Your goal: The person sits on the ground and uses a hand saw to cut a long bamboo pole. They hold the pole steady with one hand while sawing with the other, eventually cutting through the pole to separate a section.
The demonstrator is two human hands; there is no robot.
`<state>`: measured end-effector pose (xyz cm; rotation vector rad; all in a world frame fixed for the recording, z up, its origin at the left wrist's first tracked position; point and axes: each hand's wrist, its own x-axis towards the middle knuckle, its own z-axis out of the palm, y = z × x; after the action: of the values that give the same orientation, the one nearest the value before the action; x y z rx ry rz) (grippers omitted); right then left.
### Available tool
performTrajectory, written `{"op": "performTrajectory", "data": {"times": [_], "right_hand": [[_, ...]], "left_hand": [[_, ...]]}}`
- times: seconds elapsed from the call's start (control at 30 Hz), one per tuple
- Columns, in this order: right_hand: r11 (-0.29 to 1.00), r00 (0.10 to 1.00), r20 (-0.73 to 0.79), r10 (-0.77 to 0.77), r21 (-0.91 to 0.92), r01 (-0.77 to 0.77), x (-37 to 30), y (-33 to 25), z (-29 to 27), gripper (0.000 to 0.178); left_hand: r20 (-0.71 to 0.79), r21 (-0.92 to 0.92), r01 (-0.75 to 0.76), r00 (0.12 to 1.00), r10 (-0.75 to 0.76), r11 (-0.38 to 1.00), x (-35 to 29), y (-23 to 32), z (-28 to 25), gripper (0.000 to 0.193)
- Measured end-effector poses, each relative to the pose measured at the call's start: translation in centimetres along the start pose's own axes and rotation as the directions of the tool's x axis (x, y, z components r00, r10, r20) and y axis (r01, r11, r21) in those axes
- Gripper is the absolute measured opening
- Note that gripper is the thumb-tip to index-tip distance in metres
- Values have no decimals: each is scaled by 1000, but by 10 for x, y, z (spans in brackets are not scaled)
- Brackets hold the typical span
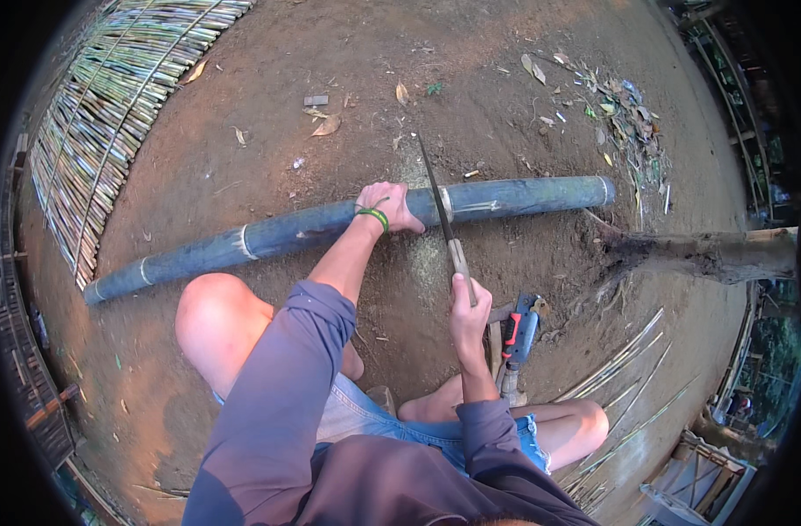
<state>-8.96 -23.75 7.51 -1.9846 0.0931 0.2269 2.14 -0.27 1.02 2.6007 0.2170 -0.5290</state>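
Note:
A thick, dark bamboo pole (313, 223) lies across the ground in front of me, with pale rings at its joints. My left hand (387, 207), with a green band at the wrist, grips it from above near the middle. To the right of that hand, a handsaw (435, 188) crosses the pole close to a pale joint, its narrow dark blade pointing away from me. My right hand (471, 307) is closed round the saw's light handle. Pale sawdust (428, 259) is scattered on the soil on both sides of the pole there. How deep the blade sits cannot be made out.
Beside my right forearm lies a tool with a red and black grip (512, 335). Thin bamboo strips (615, 368) are spread at the lower right. A tree trunk (707, 250) stands at the right, with leaf litter (628, 123) beyond. A mat of bound canes (124, 105) lies far left.

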Motion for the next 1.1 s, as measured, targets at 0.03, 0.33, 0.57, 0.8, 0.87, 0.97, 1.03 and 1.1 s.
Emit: {"op": "performTrajectory", "data": {"times": [0.03, 0.33, 0.57, 0.8, 0.87, 0.97, 1.03, 1.1], "right_hand": [[1000, 1000, -5, 3, -25, -3, -2, 2, -2, 40], [997, 1000, 8, -3, -74, 3, 28, -23, 23, 41], [999, 998, 67, 2, 48, -6, -35, 18, -22, 36], [994, 994, 5, -107, 1, 107, -39, -4, -10, 35], [988, 987, 27, -156, 2, 156, -51, 4, -19, 34], [993, 993, -15, -116, -15, 116, 1, -4, 10, 33], [994, 996, 22, -82, -71, 83, 31, -13, 23, 32], [997, 996, 54, -72, -31, 74, 5, -5, 1, 30]], "left_hand": [[-3, -14, -14, 1000, 14, 1000, -1, 1, 2, 79], [-137, -39, -17, 991, 12, 999, -19, 8, 14, 78], [-140, -9, -11, 990, 10, 1000, -22, -4, 13, 75], [-198, -6, 5, 980, -6, 1000, -28, -4, 22, 76], [-232, 14, 32, 972, -27, 999, -22, -6, 19, 76], [-318, 21, -35, 947, 40, 999, -30, 13, 37, 74], [-313, -2, -42, 949, 39, 999, -32, 17, 39, 80], [-313, 25, -41, 949, 46, 999, -40, 10, 40, 80]]}}
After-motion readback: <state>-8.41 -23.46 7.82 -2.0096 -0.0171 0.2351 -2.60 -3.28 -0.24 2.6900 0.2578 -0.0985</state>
